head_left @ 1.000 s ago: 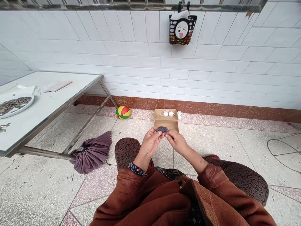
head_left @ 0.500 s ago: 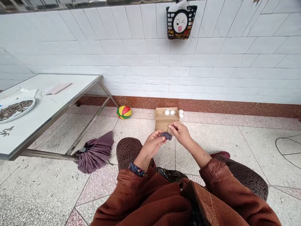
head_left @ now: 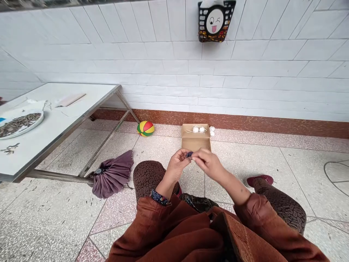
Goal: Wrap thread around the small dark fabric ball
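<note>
Left fingers (head_left: 185, 162) pinch a dark bundle (head_left: 188, 154); right fingers (head_left: 198, 158) close beside it, contents unclear.

Small dark purple piece (head_left: 189, 154), yarn-like, held raised between two hands.
As seen from where I stand: item bunched, soft-looking, rough in texture, only a small portion exposed. It sits pinched at the thumb and fingertips of the left hand (head_left: 176, 165); the right hand (head_left: 208, 163) meets its opposite edge, exact grip unclear. Full outline concealed by fingers; underside cannot be inspected.
</note>
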